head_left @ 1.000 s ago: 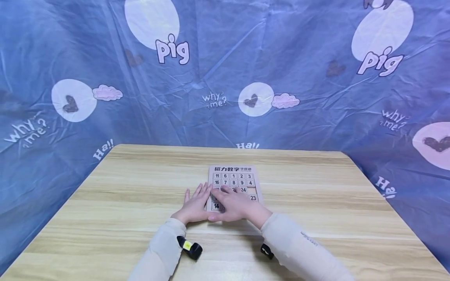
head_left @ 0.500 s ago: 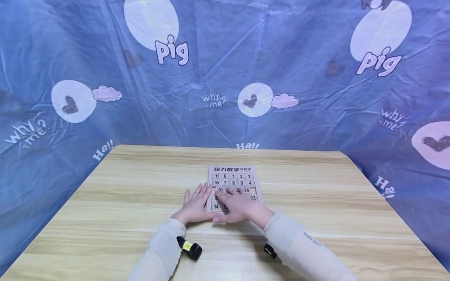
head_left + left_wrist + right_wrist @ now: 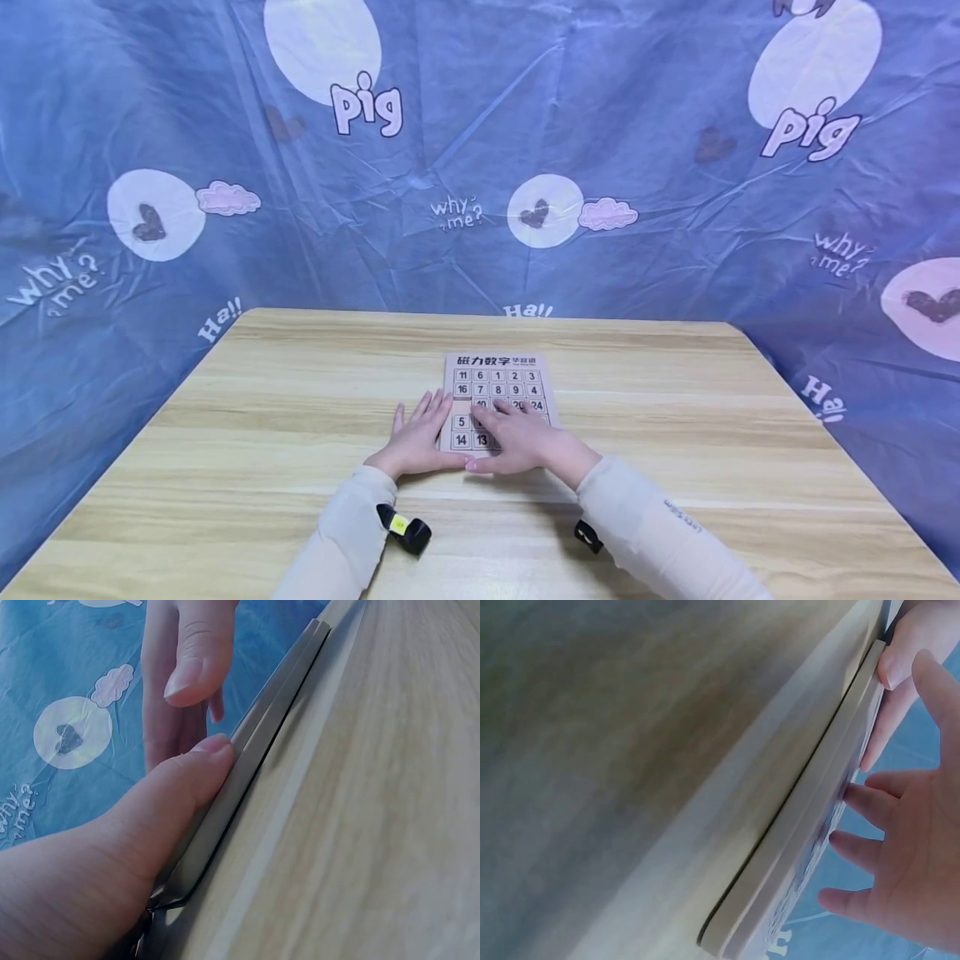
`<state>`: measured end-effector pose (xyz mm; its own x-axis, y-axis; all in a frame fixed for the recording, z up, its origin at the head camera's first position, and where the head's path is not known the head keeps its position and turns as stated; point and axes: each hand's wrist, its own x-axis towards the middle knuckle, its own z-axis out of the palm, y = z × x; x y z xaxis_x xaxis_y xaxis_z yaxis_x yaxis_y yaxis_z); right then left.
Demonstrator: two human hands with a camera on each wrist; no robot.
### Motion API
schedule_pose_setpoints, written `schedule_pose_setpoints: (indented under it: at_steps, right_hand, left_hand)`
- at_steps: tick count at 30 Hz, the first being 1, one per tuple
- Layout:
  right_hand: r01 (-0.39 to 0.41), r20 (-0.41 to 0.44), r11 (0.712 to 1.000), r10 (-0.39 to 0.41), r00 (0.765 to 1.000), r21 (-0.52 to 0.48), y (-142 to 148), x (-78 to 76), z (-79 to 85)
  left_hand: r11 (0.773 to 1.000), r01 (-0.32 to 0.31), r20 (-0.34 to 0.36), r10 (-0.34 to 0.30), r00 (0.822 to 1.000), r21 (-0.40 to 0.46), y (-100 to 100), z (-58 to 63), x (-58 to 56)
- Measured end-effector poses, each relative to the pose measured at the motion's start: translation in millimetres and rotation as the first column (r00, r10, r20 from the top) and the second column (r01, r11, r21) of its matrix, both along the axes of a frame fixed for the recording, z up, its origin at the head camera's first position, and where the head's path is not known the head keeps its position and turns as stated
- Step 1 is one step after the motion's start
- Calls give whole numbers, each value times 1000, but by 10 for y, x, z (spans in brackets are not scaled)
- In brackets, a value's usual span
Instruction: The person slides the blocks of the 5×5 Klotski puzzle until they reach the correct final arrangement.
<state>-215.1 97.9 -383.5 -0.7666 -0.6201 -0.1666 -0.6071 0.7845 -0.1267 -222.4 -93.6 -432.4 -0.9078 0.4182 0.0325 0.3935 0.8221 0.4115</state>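
Note:
A number sliding puzzle [image 3: 498,362] lies flat on the table, its tiles numbered in rows. The gap in the third row shows at the left end, below tile 16 [image 3: 462,389]. My left hand [image 3: 415,437] rests along the puzzle's left side with straight fingers, its thumb [image 3: 212,761] pressed on the near edge. Over the lower right tiles lies my right hand [image 3: 517,435], covering several of them. Its spread fingertips [image 3: 853,793] are at the tile face in the right wrist view. Both thumbs come together at the near edge in the head view.
The wooden table [image 3: 300,375] extends around the puzzle on all sides. A blue printed cloth [image 3: 465,275] hangs behind and beside it. A black wrist strap [image 3: 408,533] is on the left sleeve.
The third-row tiles have slid right, so the gap has gone from the row's right end to its left end. My right hand has moved right with them; the left hand stays put.

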Motion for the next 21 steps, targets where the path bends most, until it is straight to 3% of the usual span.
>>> schedule_pose_setpoints:
  at_steps: [7, 14, 21]
  right_hand:
    - [-37, -13, 999, 37, 999, -38, 26, 117, -22]
    - [-139, -2, 990, 139, 990, -38, -7, 344, 31]
    - [-183, 10, 983, 183, 983, -20, -47, 464, 54]
  left_hand:
    - [1000, -2, 4, 2, 1000, 10, -9, -14, -9]
    - [1000, 1, -21, -1, 1000, 15, -10, -6, -2]
    - [1000, -2, -22, 2, 1000, -19, 0, 8, 7]
